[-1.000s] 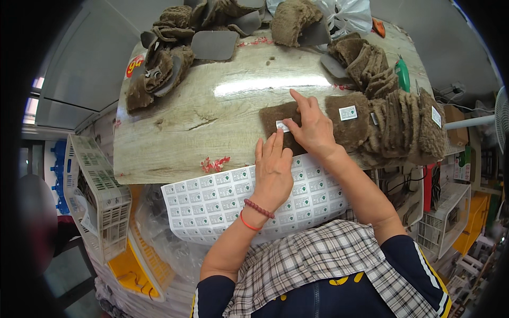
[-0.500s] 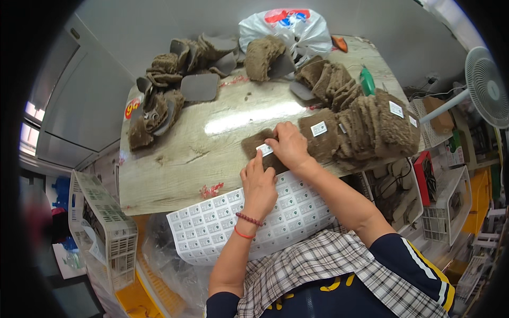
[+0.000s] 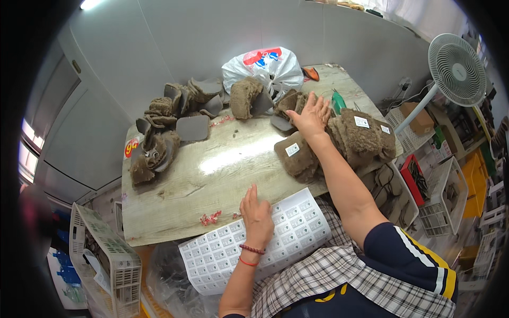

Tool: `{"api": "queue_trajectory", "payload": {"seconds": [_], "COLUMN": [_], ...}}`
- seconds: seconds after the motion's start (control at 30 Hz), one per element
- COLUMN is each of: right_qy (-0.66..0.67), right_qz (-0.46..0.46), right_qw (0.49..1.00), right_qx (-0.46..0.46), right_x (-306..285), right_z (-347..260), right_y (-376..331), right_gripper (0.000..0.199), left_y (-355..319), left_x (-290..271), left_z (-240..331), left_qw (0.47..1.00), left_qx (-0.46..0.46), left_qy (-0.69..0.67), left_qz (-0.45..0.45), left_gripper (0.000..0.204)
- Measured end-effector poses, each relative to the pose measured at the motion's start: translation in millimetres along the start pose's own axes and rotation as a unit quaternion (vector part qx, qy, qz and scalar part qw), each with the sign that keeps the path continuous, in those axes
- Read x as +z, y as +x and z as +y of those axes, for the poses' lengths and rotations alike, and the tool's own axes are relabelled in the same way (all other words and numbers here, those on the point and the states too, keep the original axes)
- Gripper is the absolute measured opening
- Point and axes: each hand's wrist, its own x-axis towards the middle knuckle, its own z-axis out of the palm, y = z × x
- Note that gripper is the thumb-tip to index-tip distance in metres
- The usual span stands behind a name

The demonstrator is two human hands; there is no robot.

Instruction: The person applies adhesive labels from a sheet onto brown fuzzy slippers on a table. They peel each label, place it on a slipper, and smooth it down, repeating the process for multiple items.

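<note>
Leftmost, a loose heap of brown furry pieces (image 3: 159,143) lies at the counter's (image 3: 212,175) far-left corner. Nearer, the left hand (image 3: 258,214) rests flat and empty, fingers spread, on the sticker sheet (image 3: 254,246) overhanging the front edge. Further right, one labelled furry piece (image 3: 297,156) sits alone. The right hand (image 3: 311,114) reaches open-palmed onto the furry stack (image 3: 360,135), touching without gripping. These pieces look soft, light and floppy; pinching an edge should lift one.

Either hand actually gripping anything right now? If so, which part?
Nothing gripped. The left hand lies flat on the sticker sheet at its upper edge; the right hand rests open, palm down, on a brown furry piece.
</note>
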Motion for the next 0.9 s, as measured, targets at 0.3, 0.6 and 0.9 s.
{"api": "queue_trajectory", "payload": {"seconds": [0.3, 0.6, 0.9], "right_qy": [0.017, 0.005, 0.027], "right_qz": [-0.085, -0.101, -0.127], "right_qw": [0.979, 0.991, 0.991], "right_qx": [0.185, 0.092, -0.025], "right_x": [37.2, 68.5, 84.9], "right_z": [5.1, -39.9, -87.3], "right_y": [47.7, 41.3, 10.8], "right_gripper": [0.118, 0.109, 0.106], "left_y": [-8.9, -8.6, -7.7], "left_x": [4.8, 8.6, 10.7], "left_z": [-5.5, -5.2, -1.3], "left_qw": [1.0, 0.999, 1.0], "left_qx": [-0.007, -0.005, -0.01], "left_qy": [-0.027, -0.026, -0.016], "left_qz": [-0.012, -0.024, -0.016], "left_gripper": [0.008, 0.007, 0.005]}}
